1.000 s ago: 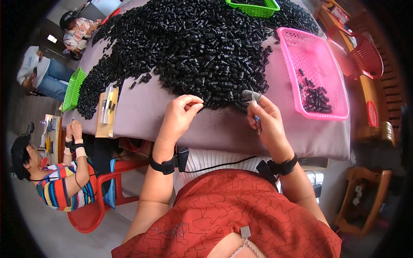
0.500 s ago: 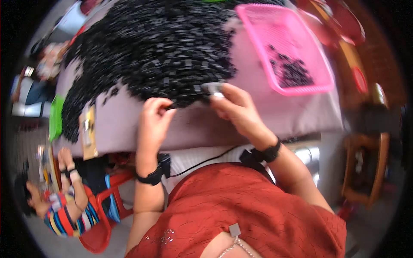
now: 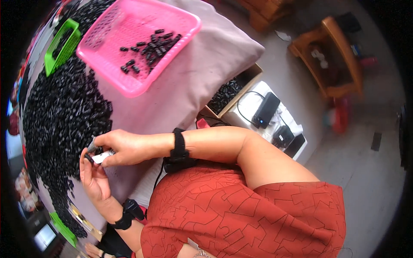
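My left hand (image 3: pixel 95 184) has its fingers closed on a small black piece (image 3: pixel 88 158), held up against my right hand. Between thumb and fingers of my right hand (image 3: pixel 127 147) is a small silver-grey metal tool (image 3: pixel 101 156); its exact kind cannot be made out. Both hands meet over the near edge of a large heap of short black cylindrical pieces (image 3: pixel 64 112) spread over the cloth-covered table (image 3: pixel 206 47). To the right of the heap stands a pink plastic basket (image 3: pixel 142 88), with a small pile of similar black pieces (image 3: pixel 158 49) along one side.
A green basket (image 3: pixel 50 59) stands at the far left, and another green one (image 3: pixel 64 230) lower left. Beside the table, a cardboard box (image 3: pixel 235 101) holds more black pieces. Black devices with cables (image 3: pixel 266 110) lie on a white box. A wooden stool (image 3: pixel 339 64) is farther right.
My view has swung to the right, so the pink basket and heap appear farther left. My hands, apart before, have come together at the metal tool and the black piece.
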{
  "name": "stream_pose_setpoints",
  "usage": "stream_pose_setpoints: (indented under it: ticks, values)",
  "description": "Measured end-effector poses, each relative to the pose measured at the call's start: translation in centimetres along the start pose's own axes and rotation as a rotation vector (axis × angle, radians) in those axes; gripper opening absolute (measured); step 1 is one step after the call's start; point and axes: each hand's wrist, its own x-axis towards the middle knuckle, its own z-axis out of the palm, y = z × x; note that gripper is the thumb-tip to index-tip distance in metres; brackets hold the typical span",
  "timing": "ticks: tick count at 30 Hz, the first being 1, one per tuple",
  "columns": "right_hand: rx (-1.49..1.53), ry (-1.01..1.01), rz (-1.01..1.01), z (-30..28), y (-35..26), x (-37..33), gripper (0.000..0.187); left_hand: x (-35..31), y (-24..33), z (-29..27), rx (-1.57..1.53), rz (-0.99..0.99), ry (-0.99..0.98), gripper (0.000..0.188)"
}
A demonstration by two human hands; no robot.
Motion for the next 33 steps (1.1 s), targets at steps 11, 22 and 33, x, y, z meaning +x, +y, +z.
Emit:
stream_pose_setpoints:
  ticks: [11, 22, 33]
  values:
    - [0.149, -0.081, 0.109, -0.7, 0.0, -0.1, 0.037, 0.3, 0.0, 2.0, 0.079, -0.038, 0.020, 0.039]
    - [0.265, -0.163, 0.079, -0.6, 0.0, 0.4, 0.034, 0.2, -0.6, -3.4, -0.114, -0.135, -0.045, 0.035]
    - [0.239, -0.315, 0.265, -1.3, -1.0, 0.3, 0.049, -1.5, -1.4, 1.3, -0.140, -0.081, -0.026, 0.032]
